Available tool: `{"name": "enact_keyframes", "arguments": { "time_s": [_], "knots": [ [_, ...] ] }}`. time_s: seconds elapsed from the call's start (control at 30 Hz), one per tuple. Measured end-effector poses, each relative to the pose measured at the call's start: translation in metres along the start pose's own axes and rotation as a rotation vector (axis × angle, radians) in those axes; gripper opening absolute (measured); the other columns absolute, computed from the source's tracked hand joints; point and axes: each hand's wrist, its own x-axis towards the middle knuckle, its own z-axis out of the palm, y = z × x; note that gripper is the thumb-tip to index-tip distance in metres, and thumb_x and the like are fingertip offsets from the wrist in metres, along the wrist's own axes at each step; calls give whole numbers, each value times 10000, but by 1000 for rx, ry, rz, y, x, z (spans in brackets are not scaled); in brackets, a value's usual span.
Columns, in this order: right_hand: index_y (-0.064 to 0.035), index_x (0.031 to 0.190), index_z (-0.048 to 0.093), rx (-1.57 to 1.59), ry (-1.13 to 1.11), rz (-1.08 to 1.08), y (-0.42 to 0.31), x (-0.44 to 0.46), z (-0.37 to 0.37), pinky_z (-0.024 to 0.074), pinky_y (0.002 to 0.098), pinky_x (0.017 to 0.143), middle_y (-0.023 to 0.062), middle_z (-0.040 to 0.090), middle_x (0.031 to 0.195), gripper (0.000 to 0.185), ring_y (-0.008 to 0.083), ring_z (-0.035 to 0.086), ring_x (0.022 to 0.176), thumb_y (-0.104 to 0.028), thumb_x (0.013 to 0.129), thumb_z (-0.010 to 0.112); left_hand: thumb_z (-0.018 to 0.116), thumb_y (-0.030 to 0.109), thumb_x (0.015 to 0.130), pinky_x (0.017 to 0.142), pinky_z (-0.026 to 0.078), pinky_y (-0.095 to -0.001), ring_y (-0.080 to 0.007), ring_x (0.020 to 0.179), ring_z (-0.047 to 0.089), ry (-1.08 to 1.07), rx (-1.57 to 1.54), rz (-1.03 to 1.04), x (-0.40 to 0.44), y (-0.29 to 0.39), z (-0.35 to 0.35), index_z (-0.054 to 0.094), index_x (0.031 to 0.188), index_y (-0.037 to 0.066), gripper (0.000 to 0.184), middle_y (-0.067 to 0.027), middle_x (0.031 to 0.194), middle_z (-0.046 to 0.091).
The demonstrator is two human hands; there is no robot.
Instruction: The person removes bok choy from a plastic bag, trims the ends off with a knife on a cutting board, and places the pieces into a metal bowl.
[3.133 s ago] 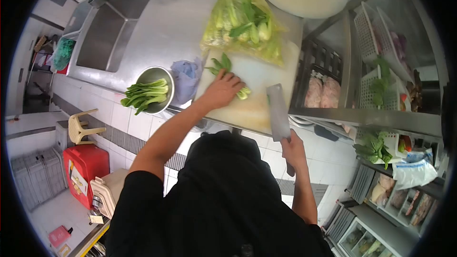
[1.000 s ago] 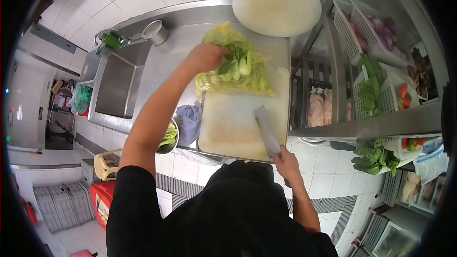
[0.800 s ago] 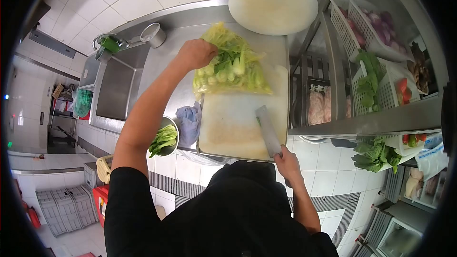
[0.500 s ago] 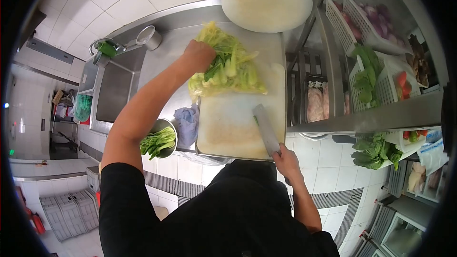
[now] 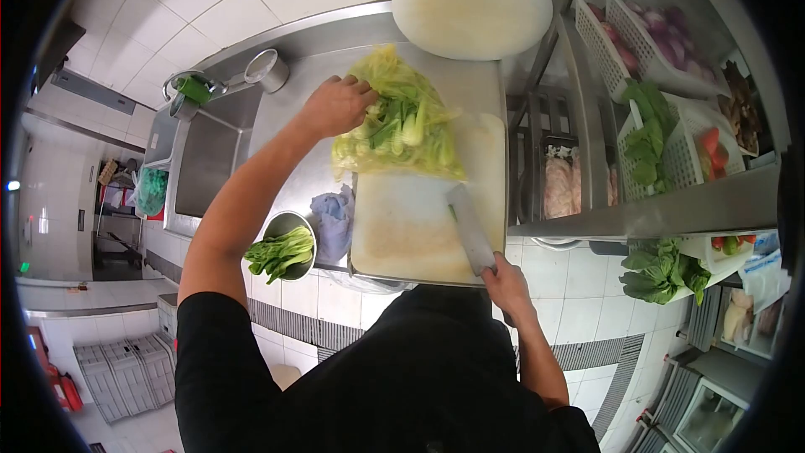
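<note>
A clear yellowish plastic bag [image 5: 381, 60] full of green bok choy [image 5: 407, 122] lies across the far part of the white cutting board [image 5: 411, 231]. At the bag's left side is my left hand [image 5: 340, 105], palm down, its fingers bent and slightly apart, the tips at the plastic. My right hand [image 5: 506, 287] grips a cleaver [image 5: 471, 231] by its handle at the board's near right corner. The broad blade rests over the board, pointing away from me, with a bit of green on its left edge.
Left of the board lie a bluish cloth [image 5: 334, 222] and a metal bowl [image 5: 311, 262] with leafy greens. Further left is a sink [image 5: 210, 159] with a metal pot [image 5: 267, 71] beside it. A round board [image 5: 472, 4] leans behind. A shelf [image 5: 646, 216] with vegetable baskets borders the right.
My left hand has drawn back a little to the left, and its fingers have loosened from a more closed shape. The right hand and cleaver stay put.
</note>
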Motion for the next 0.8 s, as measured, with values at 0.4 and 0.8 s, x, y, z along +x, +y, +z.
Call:
{"name": "enact_keyframes", "arguments": {
  "time_s": [0.4, 0.8],
  "knots": [
    [-2, 1067, 585, -41, -6, -28, -5, 5, -2, 508, 505, 707, 248, 679, 811, 275, 448, 685, 788, -254, 961, 614, 760, 132, 925, 1111, 462, -416, -190, 1190, 662, 234, -1054, -375, -24, 18, -24, 714, 1197, 72, 282, -45, 1237, 748],
    [-21, 1147, 586, -152, -32, -33, -19, -20, -6, 506, 580, 759, 275, 699, 815, 316, 507, 681, 849, -293, 986, 584, 715, 12, 850, 1152, 455, -486, -346, 1340, 588, 463, -751, -229, -151, 179, 68, 705, 1296, 127, 461, -116, 1398, 658]
  ]
}}
